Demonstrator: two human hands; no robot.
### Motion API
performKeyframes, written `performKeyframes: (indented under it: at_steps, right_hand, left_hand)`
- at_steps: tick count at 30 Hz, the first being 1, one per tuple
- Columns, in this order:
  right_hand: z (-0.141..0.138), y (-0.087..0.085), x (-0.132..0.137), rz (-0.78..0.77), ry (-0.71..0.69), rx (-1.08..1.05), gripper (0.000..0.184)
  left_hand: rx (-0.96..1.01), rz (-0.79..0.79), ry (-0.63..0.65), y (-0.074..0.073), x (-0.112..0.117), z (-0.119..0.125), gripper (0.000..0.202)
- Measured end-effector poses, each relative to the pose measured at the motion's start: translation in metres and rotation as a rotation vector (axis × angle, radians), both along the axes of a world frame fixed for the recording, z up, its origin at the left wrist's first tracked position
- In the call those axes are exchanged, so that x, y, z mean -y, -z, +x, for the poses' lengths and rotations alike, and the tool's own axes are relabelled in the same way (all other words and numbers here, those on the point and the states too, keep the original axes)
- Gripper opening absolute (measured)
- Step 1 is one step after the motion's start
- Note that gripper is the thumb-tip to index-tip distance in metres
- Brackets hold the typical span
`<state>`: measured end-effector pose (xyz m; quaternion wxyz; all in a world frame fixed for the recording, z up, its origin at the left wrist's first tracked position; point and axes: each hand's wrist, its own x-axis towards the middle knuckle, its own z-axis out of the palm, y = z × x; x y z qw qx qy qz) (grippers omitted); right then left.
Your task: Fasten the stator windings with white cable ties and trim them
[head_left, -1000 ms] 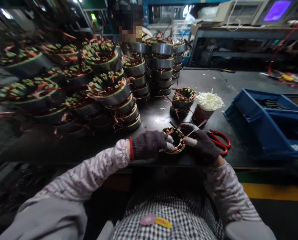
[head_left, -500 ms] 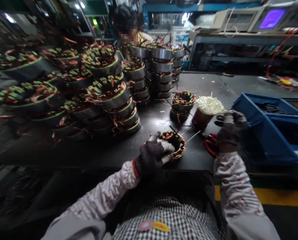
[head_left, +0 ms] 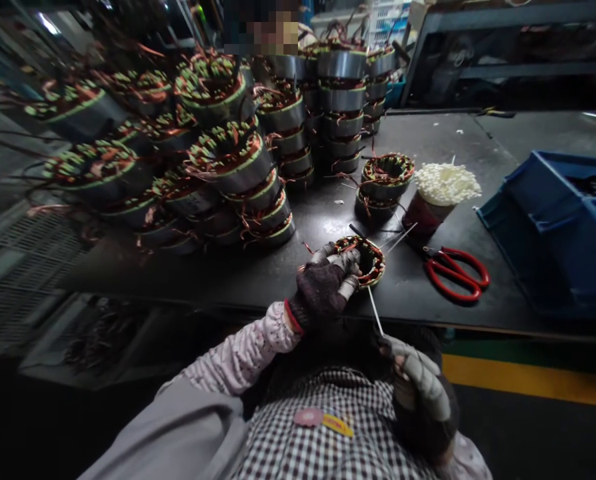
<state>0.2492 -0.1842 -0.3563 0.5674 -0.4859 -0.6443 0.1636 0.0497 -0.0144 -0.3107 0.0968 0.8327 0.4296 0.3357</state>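
Two gloved hands, one small wound ring (head_left: pixel 380 265), and it's sitting down on the dark bench (head_left: pixel 518 137) near the front edge. Left hand (head_left: pixel 323 287) has its fingers hooked over the left side of the rim, gripping it from what I can see, though how tightly is hard to say with the glove blocking the view. Right hand (head_left: pixel 423 387) is down by the checked apron (head_left: pixel 323 387), fingertips pinching the end of a white strip (head_left: pixel 376 312) that runs up to the near side of the ring.

Looks to me like the pulling bit of threading or tying, with the strip drawn out toward the body. Two more pale strips (head_left: pixel 401 237) poke out past the far right of the rim.

I'd say the next move calls for a steady left hold so the ring doesn't skid, plus even tension from the right. Red-handled scissors (head_left: pixel 465 255) lie off to the right, nobody touching them, and the pot of white strips (head_left: pixel 447 183) stands behind them.
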Motion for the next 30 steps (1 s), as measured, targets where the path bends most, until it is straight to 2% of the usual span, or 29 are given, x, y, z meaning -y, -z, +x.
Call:
performKeyframes:
  at_steps: [2,5,8,10,12,14,16,19,24,27,30]
  right_hand:
    - [-0.003,-0.008,-0.009,0.11,0.018,0.038,0.05]
    - [-0.009,-0.019,-0.034,0.186,0.03,0.097,0.026]
    - [-0.016,-0.024,-0.059,0.142,0.006,0.084,0.034]
    - [-0.017,-0.026,-0.071,0.098,-0.007,0.012,0.023]
    - [-0.014,-0.03,-0.076,-0.017,0.018,-0.107,0.015]
    - [-0.011,-0.037,-0.078,-0.143,0.041,-0.189,0.018]
    - [-0.008,-0.046,-0.079,-0.163,0.034,-0.174,0.015]
    - [-0.007,-0.054,-0.085,-0.127,0.023,-0.083,0.012]
    - [-0.009,-0.052,-0.096,-0.252,0.036,0.004,0.018]
    - [-0.008,-0.05,-0.09,-0.103,0.067,0.069,0.014]
    - [-0.008,-0.049,-0.086,0.046,0.104,0.111,0.015]
  left_hand:
    - [-0.028,-0.02,-0.027,-0.003,0.0,0.001,0.041]
    - [-0.014,-0.062,-0.034,-0.008,0.002,0.004,0.037]
    - [0.144,-0.161,-0.064,-0.009,0.003,0.007,0.03]
    - [0.28,-0.23,-0.061,-0.008,0.003,0.008,0.022]
    - [0.346,-0.246,0.012,-0.007,0.001,0.007,0.007]
    - [0.35,-0.218,0.108,-0.006,-0.001,0.005,0.011]
    - [0.358,-0.19,0.157,-0.006,-0.003,0.002,0.012]
    - [0.364,-0.19,0.17,-0.005,-0.005,0.0,0.006]
    - [0.344,-0.24,0.172,-0.004,-0.006,-0.002,0.004]
    - [0.355,-0.248,0.211,-0.006,-0.007,-0.004,0.004]
    - [0.354,-0.264,0.198,-0.008,-0.007,-0.004,0.003]
